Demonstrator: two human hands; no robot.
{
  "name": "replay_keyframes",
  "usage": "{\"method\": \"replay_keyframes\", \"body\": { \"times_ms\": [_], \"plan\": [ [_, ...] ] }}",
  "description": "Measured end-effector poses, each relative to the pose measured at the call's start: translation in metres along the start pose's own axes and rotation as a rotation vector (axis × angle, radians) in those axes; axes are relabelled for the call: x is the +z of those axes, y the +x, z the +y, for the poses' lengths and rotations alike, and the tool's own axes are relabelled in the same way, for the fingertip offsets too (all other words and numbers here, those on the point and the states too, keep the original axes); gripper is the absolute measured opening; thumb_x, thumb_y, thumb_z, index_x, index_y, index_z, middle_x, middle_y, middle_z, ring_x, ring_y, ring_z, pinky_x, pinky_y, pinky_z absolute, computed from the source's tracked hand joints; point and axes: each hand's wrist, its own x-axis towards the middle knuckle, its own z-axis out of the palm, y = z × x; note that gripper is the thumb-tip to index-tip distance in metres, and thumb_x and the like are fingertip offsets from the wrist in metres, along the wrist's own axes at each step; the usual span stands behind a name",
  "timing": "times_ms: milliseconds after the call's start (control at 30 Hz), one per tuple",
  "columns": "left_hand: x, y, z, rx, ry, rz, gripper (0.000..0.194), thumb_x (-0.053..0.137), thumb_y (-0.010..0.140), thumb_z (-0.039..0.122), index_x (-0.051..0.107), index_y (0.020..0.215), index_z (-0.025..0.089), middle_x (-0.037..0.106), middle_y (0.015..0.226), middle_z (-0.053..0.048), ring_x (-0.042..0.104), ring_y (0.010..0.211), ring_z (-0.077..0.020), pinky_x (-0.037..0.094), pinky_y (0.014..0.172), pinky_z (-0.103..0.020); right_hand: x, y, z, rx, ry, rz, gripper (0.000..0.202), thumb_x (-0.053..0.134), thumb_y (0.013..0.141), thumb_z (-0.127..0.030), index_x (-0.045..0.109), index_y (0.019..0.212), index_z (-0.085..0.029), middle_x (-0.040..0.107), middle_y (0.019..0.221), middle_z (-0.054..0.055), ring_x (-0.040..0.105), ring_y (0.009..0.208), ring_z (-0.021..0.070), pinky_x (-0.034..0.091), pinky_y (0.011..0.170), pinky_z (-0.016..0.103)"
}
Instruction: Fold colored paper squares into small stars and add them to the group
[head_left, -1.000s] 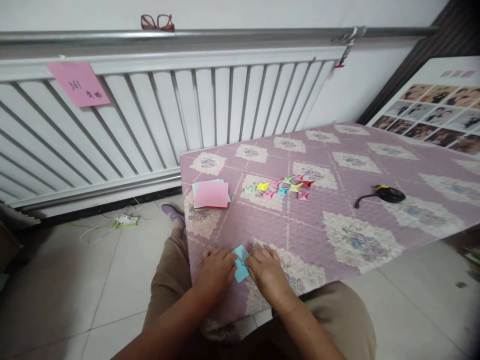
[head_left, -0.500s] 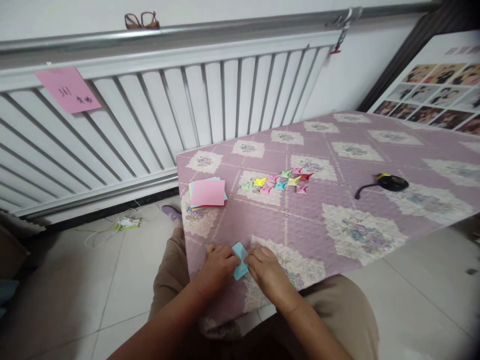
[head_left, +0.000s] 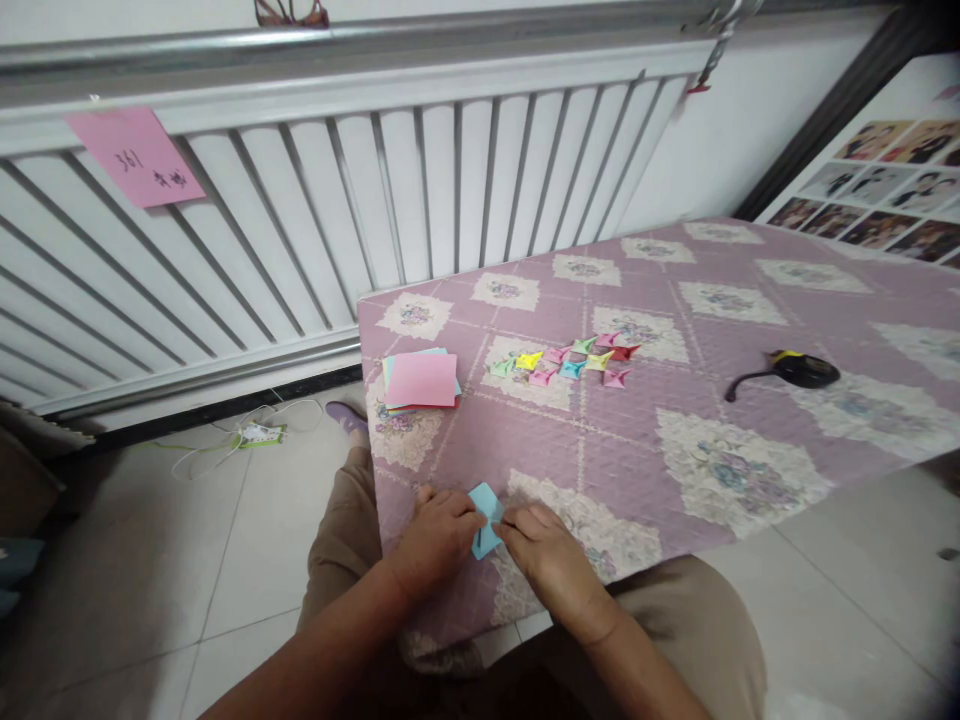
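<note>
A light blue folded paper [head_left: 486,505] lies on the tablecloth near the table's front edge, between my hands. My left hand [head_left: 444,530] grips its left side with fingers pressed together. On its right side, my right hand [head_left: 541,548] pinches the paper. Beyond them to the left sits a stack of coloured paper sheets [head_left: 422,380], pink on top. Several small folded paper pieces [head_left: 572,369] in pink, green, yellow, blue and red stand grouped at mid-table.
A black and yellow object with a strap [head_left: 806,370] lies at the right of the table [head_left: 630,440]. Behind the table runs a white radiator [head_left: 442,190] bearing a pink note [head_left: 139,158]. Glasses [head_left: 291,14] rest on the pipe. A photo board [head_left: 885,190] stands at the back right.
The view has shifted slightly, so the table items appear a little farther right and the radiator higher. Both hands still hold the blue paper, in nearly the same place.
</note>
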Motion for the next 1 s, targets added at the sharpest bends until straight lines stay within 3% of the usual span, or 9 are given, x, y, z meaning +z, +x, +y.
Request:
{"method": "replay_keyframes", "body": {
  "times_ms": [267,600,833,1000],
  "plan": [
    [-0.004,-0.001,0.001,0.004,-0.040,0.018,0.014,0.054,0.091,0.032,0.064,0.096,0.023,0.062,0.099,-0.001,0.051,0.096,-0.0192,0.028,0.086,-0.037,-0.007,0.003,-0.004,-0.017,-0.018,-0.036,0.016,0.052,0.092,-0.019,0.065,0.102,-0.021,0.064,0.090,0.003,0.054,0.084,0.0166,0.042,0.081,0.032],
    [-0.004,-0.003,0.001,0.018,-0.076,0.025,0.017,0.059,0.088,0.033,0.062,0.102,0.026,0.060,0.102,-0.002,0.050,0.098,-0.0203,0.027,0.085,-0.038,-0.004,0.000,-0.002,-0.035,-0.051,-0.015,0.019,0.049,0.093,-0.019,0.065,0.104,-0.021,0.064,0.090,0.003,0.053,0.085,0.0175,0.040,0.085,0.035],
    [-0.004,-0.003,0.000,0.016,-0.079,-0.008,0.022,0.061,0.086,0.034,0.061,0.106,0.027,0.060,0.103,-0.003,0.050,0.099,-0.0214,0.028,0.085,-0.038,-0.011,-0.001,-0.003,0.021,0.034,-0.006,0.024,0.050,0.092,-0.017,0.064,0.110,-0.025,0.066,0.094,0.003,0.056,0.088,0.0179,0.044,0.084,0.035],
    [-0.002,-0.003,0.000,0.003,-0.064,-0.031,0.020,0.061,0.086,0.033,0.061,0.105,0.027,0.059,0.105,-0.001,0.049,0.101,-0.0208,0.029,0.086,-0.037,-0.009,-0.006,-0.012,0.076,0.008,0.048,0.027,0.050,0.091,-0.021,0.061,0.115,-0.022,0.066,0.103,0.007,0.058,0.094,0.0206,0.046,0.087,0.039]
  ]
}}
